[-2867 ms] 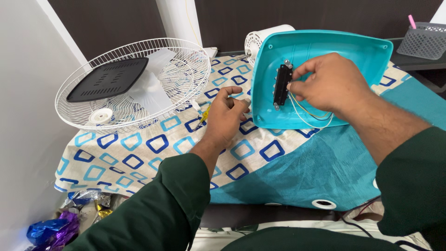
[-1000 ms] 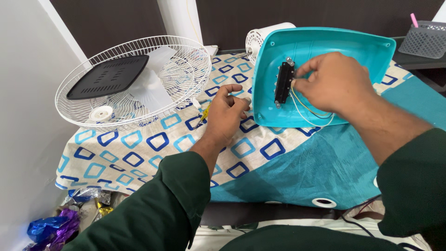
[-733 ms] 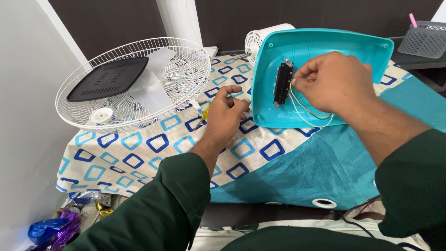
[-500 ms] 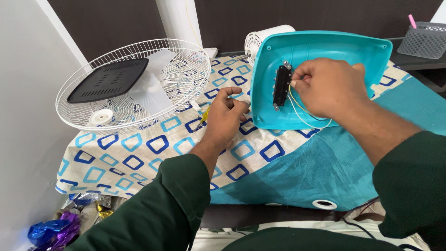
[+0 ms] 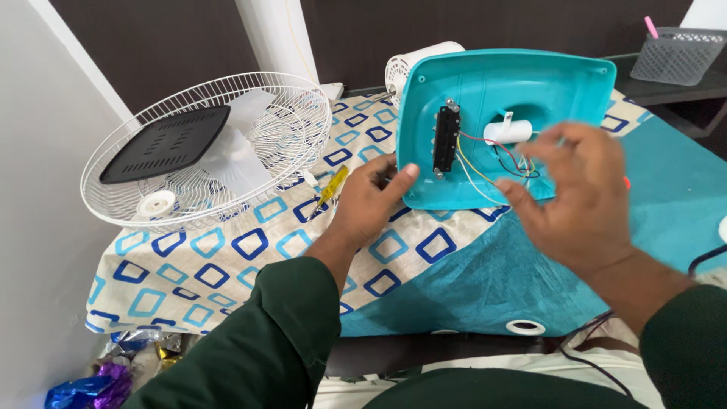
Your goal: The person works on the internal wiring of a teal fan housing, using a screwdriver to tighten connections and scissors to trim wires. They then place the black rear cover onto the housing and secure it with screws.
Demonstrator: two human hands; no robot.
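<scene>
Resting on the patterned tablecloth [image 5: 227, 250], the left hand [image 5: 369, 204] lies palm down with its fingers loosely extended, grasping nothing; the thumb tip touches the lower left edge of the teal fan base [image 5: 515, 91]. A yellow-handled screwdriver [image 5: 332, 186] lies on the cloth just beside this hand, on its left.

The teal fan base stands tilted on its edge with its hollow underside facing the camera. Inside the hollow sit a black switch block [image 5: 445, 141], mounted upright near the left wall, and a white cylindrical capacitor [image 5: 507, 131] near the centre. Coloured wires [image 5: 485, 155] in red, yellow and white run from the switch block toward the capacitor and the lower part of the hollow.

The right hand [image 5: 575, 197] hovers in front of the lower right part of the hollow, fingers spread and released, holding nothing; motion blur prevents confirming whether the fingertips touch the wires.

The white wire fan guard [image 5: 132, 163] lies to the left on the table like a shallow bowl. It contains a white fan blade [image 5: 242, 151], a black vented cover [image 5: 166, 142] and a small white round cap [image 5: 157, 203].

A grey mesh basket [image 5: 676, 55] stands at the far right, with a pink pen [image 5: 651, 26] sticking out of it.
</scene>
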